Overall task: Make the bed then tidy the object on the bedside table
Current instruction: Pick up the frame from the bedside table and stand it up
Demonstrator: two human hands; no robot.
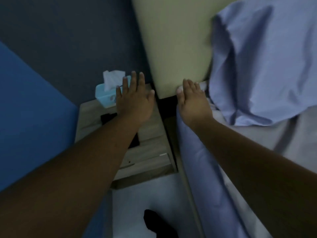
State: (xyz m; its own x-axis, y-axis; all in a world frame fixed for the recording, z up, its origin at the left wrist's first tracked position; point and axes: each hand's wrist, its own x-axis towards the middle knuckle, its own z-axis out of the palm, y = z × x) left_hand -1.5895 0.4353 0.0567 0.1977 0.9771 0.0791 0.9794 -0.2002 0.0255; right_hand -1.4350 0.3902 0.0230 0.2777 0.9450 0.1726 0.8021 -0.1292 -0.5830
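Turquoise tissue box [104, 95] holds a white tissue [112, 79] on wooden bedside table [151, 134].

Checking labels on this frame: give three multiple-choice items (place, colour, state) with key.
1. Where is the tissue box?
A. on the bed
B. on the bedside table
C. on the floor

2. What colour is the pillow?
A. pale blue
B. red
C. black

3. The left hand is:
A. gripping the tissue box
B. open, fingers straight
C. clenched in a fist

Key:
1. B, the box stands at the table's far edge.
2. A, its case is plainly pale blue.
3. B, the straight, spread fingers hold nothing.
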